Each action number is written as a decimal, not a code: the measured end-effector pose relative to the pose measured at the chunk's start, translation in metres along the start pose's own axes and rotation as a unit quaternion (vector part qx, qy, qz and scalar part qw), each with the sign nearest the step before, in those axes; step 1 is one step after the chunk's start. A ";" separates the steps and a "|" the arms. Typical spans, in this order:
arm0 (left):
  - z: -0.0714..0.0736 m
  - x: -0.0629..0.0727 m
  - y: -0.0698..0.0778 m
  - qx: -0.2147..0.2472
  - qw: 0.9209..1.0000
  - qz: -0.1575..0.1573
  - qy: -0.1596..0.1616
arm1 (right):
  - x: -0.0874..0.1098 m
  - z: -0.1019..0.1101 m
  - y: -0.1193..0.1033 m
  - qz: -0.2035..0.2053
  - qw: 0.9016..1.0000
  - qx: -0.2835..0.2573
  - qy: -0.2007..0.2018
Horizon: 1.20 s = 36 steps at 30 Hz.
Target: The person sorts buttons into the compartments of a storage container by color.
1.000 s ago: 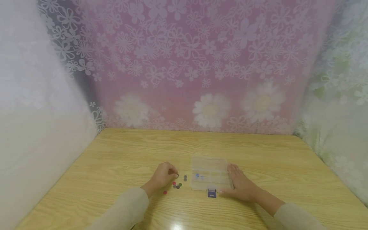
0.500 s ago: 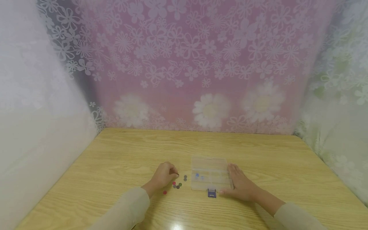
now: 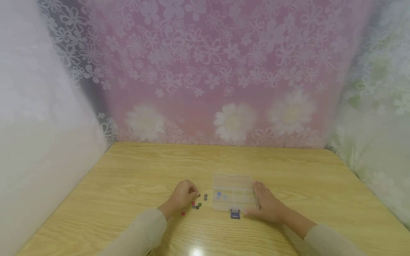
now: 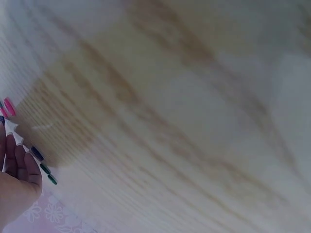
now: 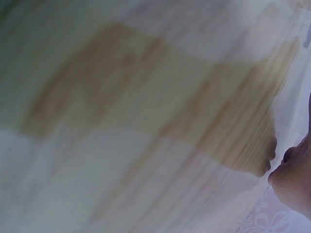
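My left hand (image 3: 183, 194) pinches a small dark disc (image 3: 199, 194) between thumb and fingertips, low over the table. Beside it lie loose flat discs: a grey pair (image 3: 205, 197), a cluster with a green disc (image 3: 200, 204), and a red disc (image 3: 183, 213) nearer the front. In the left wrist view, that hand is at the left edge, close to a pink disc (image 4: 9, 107) and a dark blue disc (image 4: 37, 153). With fingers straight, my right hand (image 3: 268, 206) rests against the right side of a clear divided plastic box (image 3: 232, 180). Small blue pieces (image 3: 219, 194) show inside.
A blue latch (image 3: 235, 214) sticks out from the box's front edge. The wood-grain table (image 3: 153, 160) reaches back to a pink flowered curtain (image 3: 192, 71), with pale cloth (image 3: 41, 124) hanging at both sides.
The whole head view has shifted very slightly. Both hands, the box and the loose discs keep their places, and the left hand's pinch stays the same.
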State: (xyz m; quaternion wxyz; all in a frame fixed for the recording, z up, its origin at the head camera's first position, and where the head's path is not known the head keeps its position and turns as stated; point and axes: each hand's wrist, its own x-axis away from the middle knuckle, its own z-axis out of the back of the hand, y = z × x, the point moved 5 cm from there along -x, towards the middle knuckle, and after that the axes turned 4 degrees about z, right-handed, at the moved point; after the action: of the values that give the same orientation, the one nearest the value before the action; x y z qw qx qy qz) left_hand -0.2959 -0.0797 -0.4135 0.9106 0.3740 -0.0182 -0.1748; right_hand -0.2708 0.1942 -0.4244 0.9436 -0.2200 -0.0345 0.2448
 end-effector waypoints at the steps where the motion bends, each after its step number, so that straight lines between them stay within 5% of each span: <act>1: 0.000 0.000 0.000 0.000 1.000 -0.001 0.000 | 0.000 0.000 0.000 0.000 1.000 -0.001 -0.001; 21: 0.001 -0.001 0.001 0.031 0.999 -0.018 -0.002 | -0.001 -0.002 0.003 0.008 1.000 0.004 0.002; 36: 0.002 -0.003 0.012 0.051 0.998 -0.029 0.031 | -0.001 -0.001 0.002 0.004 1.000 0.005 0.003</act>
State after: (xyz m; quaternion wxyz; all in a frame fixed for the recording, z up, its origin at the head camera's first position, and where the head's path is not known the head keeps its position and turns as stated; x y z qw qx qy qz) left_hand -0.2949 -0.0721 -0.4035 0.8850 0.4254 0.0117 -0.1888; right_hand -0.2723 0.1948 -0.4258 0.9439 -0.2162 -0.0302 0.2477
